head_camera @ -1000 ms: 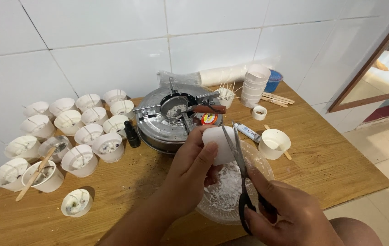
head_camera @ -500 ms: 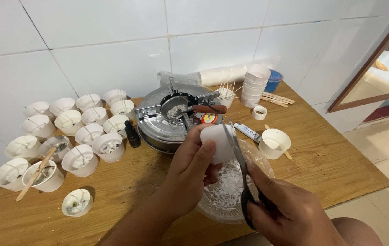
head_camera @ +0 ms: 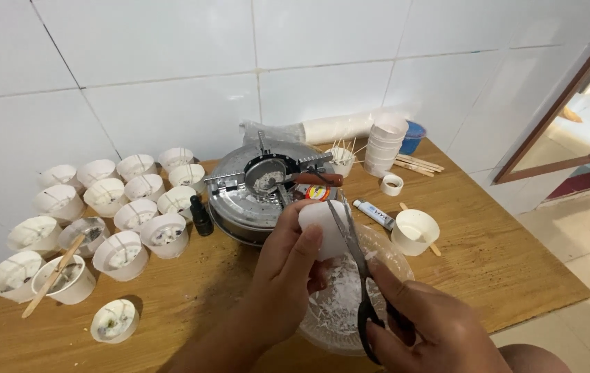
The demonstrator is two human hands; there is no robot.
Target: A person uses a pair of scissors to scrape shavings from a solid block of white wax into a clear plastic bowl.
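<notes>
Cups, far left: a cluster of white paper cups (head_camera: 123, 250) stood on the wooden table (head_camera: 502, 249), several with wicks, one with a wooden stick (head_camera: 53, 275) leaning in it. None were in the way.
Stove, centre back: a round metal burner (head_camera: 253, 197) carried a small pan (head_camera: 266, 173); a dark dropper bottle (head_camera: 201, 216) stood just beside it.
Left hand (head_camera: 288, 266): I had it wrapped tight around the white wax block (head_camera: 324, 222), thumb across the front face, holding the block above the bowl.
Bowl: the clear glass bowl (head_camera: 395, 259) sat directly under the block and held white shavings (head_camera: 340, 293).
Scissors (head_camera: 351, 257): blades lay closed or nearly so, flat against the block's right face.
Right hand (head_camera: 433, 324): clenched around the black scissor handles.
Technique, my judgement: I needed to keep the block over the bowl's middle, shave thin, and stroke the blade away from the left thumb, which sat close to the edge.
Right of bowl: one white cup (head_camera: 414, 231) and a small tube (head_camera: 373, 213) stood near.
</notes>
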